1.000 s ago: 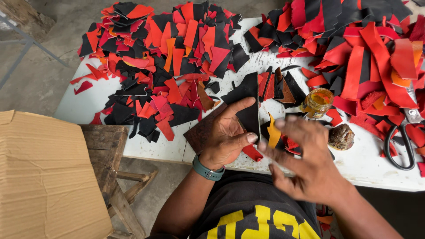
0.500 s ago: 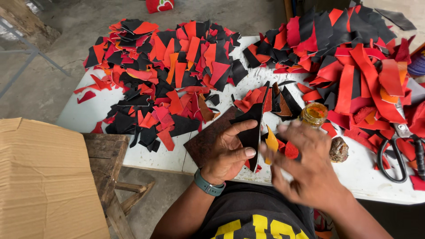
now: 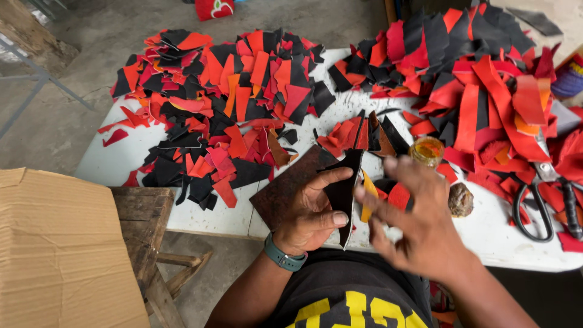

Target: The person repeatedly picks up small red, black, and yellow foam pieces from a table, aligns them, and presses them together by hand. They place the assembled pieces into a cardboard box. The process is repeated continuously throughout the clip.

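- The left hand (image 3: pixel 310 209) is closed on a narrow black leather piece (image 3: pixel 345 191), thumb across its front and fingers behind it, holding it upright over the near edge of the bench (image 3: pixel 200 222).
- Under that hand lies a dark brown board (image 3: pixel 282 191), one corner reaching toward the bench's near edge.
- The right hand (image 3: pixel 419 228) hovers just right of the black piece, fingers spread and blurred; whether it grips anything I cannot tell. A yellow strip (image 3: pixel 368 195) shows between the two hands.
- Far left, a wide heap of red and black scraps (image 3: pixel 225 103) covers the bench almost to its left edge.
- Far right, a second pile of longer red and black strips (image 3: pixel 480 91) runs to the right edge.
- Bare white surface is left mainly along the near edge and in a small gap between the heaps.
- A small jar (image 3: pixel 427 150) stands just beyond the right hand; scissors (image 3: pixel 540 200) lie near the right edge.
- Near left, a cardboard box (image 3: pixel 54 255) rests beside a wooden stool (image 3: pixel 146 218).
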